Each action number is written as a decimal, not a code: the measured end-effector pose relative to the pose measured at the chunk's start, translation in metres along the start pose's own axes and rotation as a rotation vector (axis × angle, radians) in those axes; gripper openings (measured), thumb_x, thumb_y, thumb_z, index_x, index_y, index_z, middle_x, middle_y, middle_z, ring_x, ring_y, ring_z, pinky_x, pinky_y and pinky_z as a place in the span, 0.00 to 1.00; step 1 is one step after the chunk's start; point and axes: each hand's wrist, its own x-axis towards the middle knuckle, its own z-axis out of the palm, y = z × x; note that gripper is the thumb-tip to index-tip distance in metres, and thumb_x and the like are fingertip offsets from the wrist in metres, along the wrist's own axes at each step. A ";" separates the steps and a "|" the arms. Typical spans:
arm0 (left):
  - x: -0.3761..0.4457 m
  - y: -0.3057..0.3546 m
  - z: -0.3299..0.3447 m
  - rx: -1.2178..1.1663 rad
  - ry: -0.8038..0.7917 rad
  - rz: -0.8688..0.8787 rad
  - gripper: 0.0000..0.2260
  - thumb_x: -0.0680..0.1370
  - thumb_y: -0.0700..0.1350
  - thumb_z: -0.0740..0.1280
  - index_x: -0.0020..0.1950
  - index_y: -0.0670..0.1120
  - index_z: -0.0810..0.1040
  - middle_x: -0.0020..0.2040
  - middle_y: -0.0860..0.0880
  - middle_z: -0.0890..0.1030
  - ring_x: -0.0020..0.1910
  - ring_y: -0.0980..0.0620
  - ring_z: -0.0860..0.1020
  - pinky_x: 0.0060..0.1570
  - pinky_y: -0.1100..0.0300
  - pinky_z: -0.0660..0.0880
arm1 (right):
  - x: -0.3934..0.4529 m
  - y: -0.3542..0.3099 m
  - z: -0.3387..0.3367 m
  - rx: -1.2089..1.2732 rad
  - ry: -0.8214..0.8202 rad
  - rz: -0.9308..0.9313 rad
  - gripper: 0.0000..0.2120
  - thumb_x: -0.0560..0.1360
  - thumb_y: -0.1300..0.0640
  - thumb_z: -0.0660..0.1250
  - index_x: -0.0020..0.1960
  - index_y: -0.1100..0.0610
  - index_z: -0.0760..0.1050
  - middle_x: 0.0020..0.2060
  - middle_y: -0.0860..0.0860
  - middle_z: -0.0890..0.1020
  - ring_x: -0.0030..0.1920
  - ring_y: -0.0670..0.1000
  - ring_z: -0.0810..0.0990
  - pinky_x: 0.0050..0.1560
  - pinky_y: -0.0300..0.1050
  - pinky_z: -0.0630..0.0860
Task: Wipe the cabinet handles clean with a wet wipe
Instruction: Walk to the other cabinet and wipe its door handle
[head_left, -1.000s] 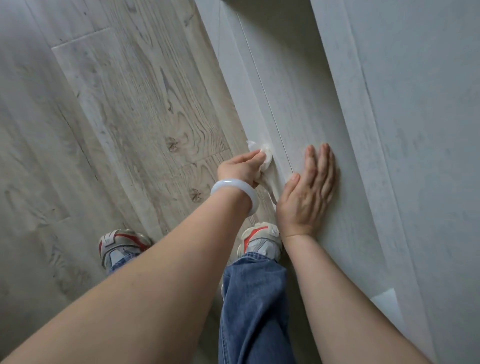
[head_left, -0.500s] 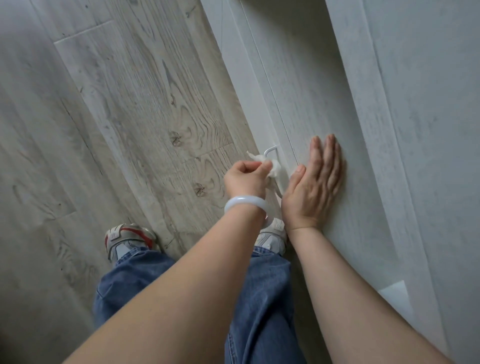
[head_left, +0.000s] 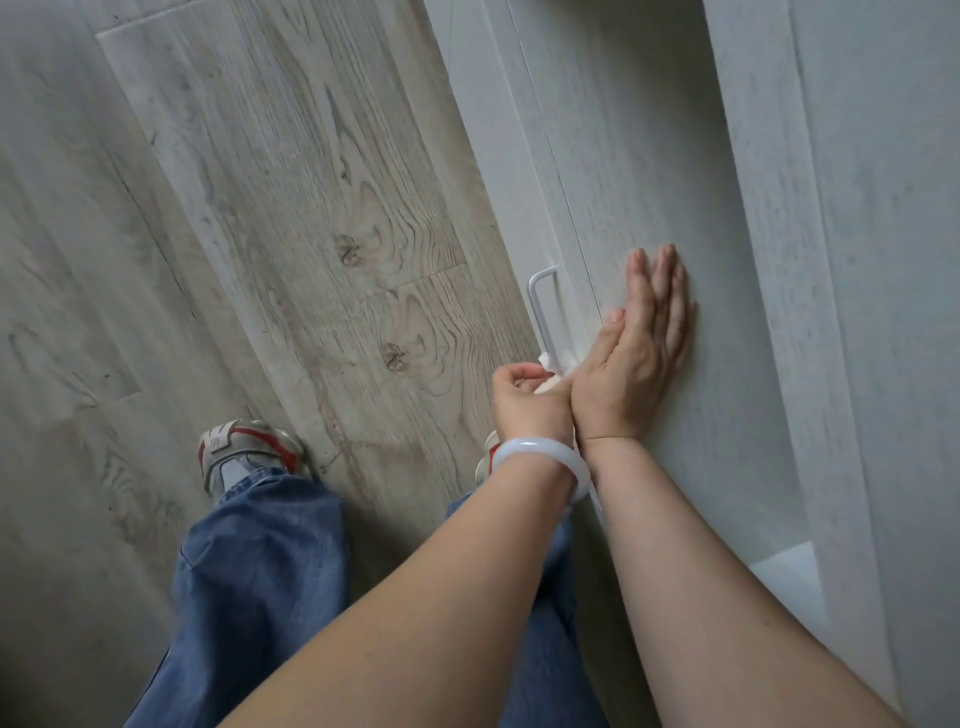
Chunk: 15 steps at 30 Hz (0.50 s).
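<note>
A slim white bar handle (head_left: 540, 306) runs down the edge of a pale grey cabinet door (head_left: 639, 171). My left hand (head_left: 527, 397), with a white bangle on its wrist, grips a small white wet wipe (head_left: 550, 364) bunched around the handle's lower part. The handle's upper end and bend show bare above the wipe. My right hand (head_left: 636, 348) lies flat against the door just right of the handle, fingers straight and together.
Grey wood-grain floor (head_left: 291, 218) fills the left. My legs in blue jeans (head_left: 260, 582) and sneakers (head_left: 244, 447) stand close to the cabinet base. A tall pale panel (head_left: 831, 260) rises on the right, with a white ledge corner (head_left: 789, 571) below it.
My left hand with the wipe has slid down the handle toward me, uncovering the handle's upper end. My right hand has stayed flat on the door.
</note>
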 end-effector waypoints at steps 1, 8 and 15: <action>0.001 0.003 0.000 0.000 -0.010 0.006 0.14 0.71 0.32 0.72 0.50 0.42 0.69 0.37 0.47 0.77 0.28 0.54 0.73 0.26 0.65 0.71 | 0.000 0.000 0.000 0.002 0.002 0.006 0.22 0.73 0.74 0.63 0.67 0.67 0.71 0.65 0.46 0.63 0.69 0.39 0.55 0.67 0.23 0.44; 0.021 0.012 -0.009 0.199 -0.131 0.108 0.17 0.69 0.35 0.76 0.49 0.46 0.71 0.48 0.45 0.82 0.36 0.53 0.80 0.35 0.59 0.76 | 0.001 -0.002 0.000 0.003 0.008 0.058 0.21 0.74 0.74 0.63 0.66 0.66 0.72 0.66 0.53 0.71 0.69 0.43 0.58 0.67 0.23 0.44; 0.036 0.031 -0.016 0.430 -0.250 0.219 0.19 0.65 0.36 0.79 0.51 0.45 0.75 0.44 0.45 0.79 0.42 0.46 0.80 0.45 0.46 0.80 | 0.000 -0.004 0.000 -0.008 0.002 0.059 0.21 0.72 0.73 0.65 0.64 0.68 0.74 0.63 0.63 0.76 0.65 0.50 0.63 0.67 0.22 0.42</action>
